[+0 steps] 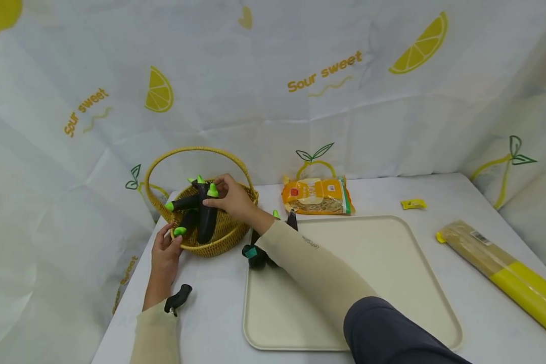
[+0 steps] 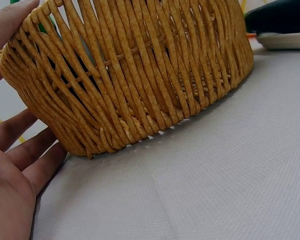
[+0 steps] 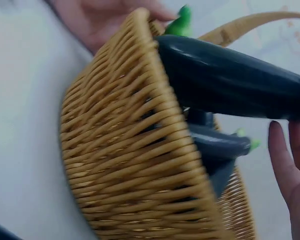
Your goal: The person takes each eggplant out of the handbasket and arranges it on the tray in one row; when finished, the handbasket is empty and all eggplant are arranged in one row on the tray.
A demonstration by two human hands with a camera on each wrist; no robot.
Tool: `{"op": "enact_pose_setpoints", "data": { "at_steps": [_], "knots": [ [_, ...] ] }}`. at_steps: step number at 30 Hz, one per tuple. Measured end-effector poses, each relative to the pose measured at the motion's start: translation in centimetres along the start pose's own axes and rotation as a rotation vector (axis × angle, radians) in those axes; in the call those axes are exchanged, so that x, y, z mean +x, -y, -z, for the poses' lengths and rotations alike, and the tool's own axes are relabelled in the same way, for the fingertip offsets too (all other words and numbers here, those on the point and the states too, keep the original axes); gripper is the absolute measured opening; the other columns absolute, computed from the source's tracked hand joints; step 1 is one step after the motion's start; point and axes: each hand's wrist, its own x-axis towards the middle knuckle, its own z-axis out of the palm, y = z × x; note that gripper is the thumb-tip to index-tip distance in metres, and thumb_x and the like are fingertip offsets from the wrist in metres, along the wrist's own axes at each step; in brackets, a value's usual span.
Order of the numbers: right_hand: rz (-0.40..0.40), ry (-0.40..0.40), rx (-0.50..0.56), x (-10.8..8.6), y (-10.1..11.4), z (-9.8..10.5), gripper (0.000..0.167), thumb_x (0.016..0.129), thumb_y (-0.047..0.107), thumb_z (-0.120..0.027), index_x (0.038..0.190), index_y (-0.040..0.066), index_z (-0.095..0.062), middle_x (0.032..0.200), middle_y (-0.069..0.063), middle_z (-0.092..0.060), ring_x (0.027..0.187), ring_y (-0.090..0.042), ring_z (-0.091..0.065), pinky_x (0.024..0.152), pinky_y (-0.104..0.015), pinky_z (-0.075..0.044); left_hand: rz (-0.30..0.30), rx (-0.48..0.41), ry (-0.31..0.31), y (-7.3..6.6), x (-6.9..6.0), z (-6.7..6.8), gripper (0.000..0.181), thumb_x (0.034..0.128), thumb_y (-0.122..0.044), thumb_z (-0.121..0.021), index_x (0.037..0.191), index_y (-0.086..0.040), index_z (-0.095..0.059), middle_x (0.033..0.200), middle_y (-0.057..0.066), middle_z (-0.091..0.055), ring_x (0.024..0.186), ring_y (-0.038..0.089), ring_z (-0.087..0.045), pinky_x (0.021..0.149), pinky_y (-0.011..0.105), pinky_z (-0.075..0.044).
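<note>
A wicker basket (image 1: 225,243) with a tall hoop handle stands at the table's left, with several dark eggplants (image 1: 185,202) with green stems in it. My right hand (image 1: 234,198) holds one eggplant (image 1: 208,222) by its green-stemmed end, its body slanting down into the basket. In the right wrist view this eggplant (image 3: 235,75) crosses above the rim, fingers at its far end. My left hand (image 1: 165,254) grips the basket's left side. The left wrist view shows its thumb over the rim and the other fingers of the hand (image 2: 12,175) against the woven wall (image 2: 155,65).
A beige tray (image 1: 391,283) lies right of the basket; dark eggplants (image 1: 256,260) at its left edge are partly hidden by my right forearm. Behind it sits an orange food bag (image 1: 318,196). A small yellow packet (image 1: 413,203) and a long yellow package (image 1: 505,273) lie rightward.
</note>
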Motion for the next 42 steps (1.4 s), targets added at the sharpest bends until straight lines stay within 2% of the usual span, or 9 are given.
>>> {"op": "enact_pose_setpoints", "data": {
  "at_steps": [4,9,14,18,23,30,36,42],
  "knots": [
    [0.064,-0.058,0.03,-0.7,1.4,1.3,0.05,0.085,0.032,-0.076,0.124,0.017,-0.048,0.11,0.001,-0.056,0.094,-0.014,-0.056,0.075,-0.029,-0.051,-0.021,-0.008,0.011,0.1,-0.2,0.0,0.047,0.0947,-0.002,-0.061,0.137,-0.017,-0.046,0.129,0.006,-0.051,0.112,0.015,-0.054,0.094,0.026,-0.046],
    [0.098,-0.053,0.059,-1.7,3.0,3.2,0.052,0.087,0.031,-0.074,0.128,0.016,-0.047,0.11,-0.001,-0.057,0.092,-0.016,-0.058,0.073,-0.03,-0.052,-0.03,-0.002,0.017,0.0,-0.3,-0.1,0.047,0.0948,-0.002,-0.061,0.138,-0.016,-0.046,0.134,0.011,-0.048,0.112,0.014,-0.054,0.093,0.025,-0.046],
    [0.11,-0.049,0.025,-3.2,3.3,5.5,0.048,0.089,0.031,-0.072,0.128,0.017,-0.047,0.111,-0.002,-0.057,0.092,-0.017,-0.059,0.073,-0.031,-0.053,0.001,-0.002,0.001,-0.3,-0.2,-0.3,0.052,0.0941,-0.003,-0.062,0.14,-0.015,-0.043,0.139,0.012,-0.043,0.114,0.015,-0.052,0.093,0.024,-0.045],
    [0.105,-0.067,0.038,-4.6,2.0,7.8,0.046,0.09,0.03,-0.072,0.127,0.015,-0.05,0.112,-0.005,-0.057,0.09,-0.021,-0.06,0.07,-0.036,-0.054,0.009,0.005,0.001,-0.1,-0.1,-0.3,0.052,0.0941,-0.004,-0.063,0.14,-0.016,-0.043,0.138,0.011,-0.044,0.115,0.015,-0.052,0.097,0.026,-0.044],
    [0.023,-0.117,0.031,-6.7,0.0,10.9,0.045,0.09,0.028,-0.071,0.129,0.014,-0.053,0.113,-0.007,-0.057,0.088,-0.024,-0.06,0.069,-0.044,-0.055,0.001,0.014,0.011,-0.1,-0.1,-0.2,0.051,0.094,-0.005,-0.063,0.14,-0.016,-0.044,0.137,0.01,-0.045,0.114,0.015,-0.053,0.094,0.025,-0.045],
    [-0.069,-0.203,-0.011,-9.7,-2.2,14.1,0.047,0.09,0.027,-0.072,0.131,0.011,-0.056,0.11,-0.01,-0.055,0.085,-0.026,-0.058,0.065,-0.034,-0.054,-0.011,0.013,0.016,-0.2,-0.3,-0.2,0.051,0.0949,-0.004,-0.062,0.141,-0.015,-0.042,0.138,0.012,-0.043,0.115,0.015,-0.052,0.093,0.023,-0.046],
    [-0.155,-0.248,0.027,-12.1,-4.5,16.0,0.051,0.089,0.028,-0.073,0.133,0.012,-0.053,0.111,-0.013,-0.054,0.086,-0.025,-0.059,0.065,-0.035,-0.056,-0.024,0.011,0.035,-0.1,-0.2,-0.3,0.051,0.0954,-0.004,-0.061,0.141,-0.014,-0.041,0.141,0.014,-0.041,0.116,0.014,-0.052,0.094,0.024,-0.045],
    [-0.242,-0.269,0.014,-13.8,-7.3,16.4,0.053,0.089,0.032,-0.073,0.133,0.01,-0.053,0.109,-0.014,-0.055,0.081,-0.024,-0.059,0.063,-0.036,-0.056,-0.026,0.005,0.022,0.0,-0.3,-0.2,0.049,0.0951,-0.003,-0.061,0.139,-0.014,-0.043,0.136,0.012,-0.045,0.112,0.014,-0.054,0.09,0.023,-0.047]
  ]
}}
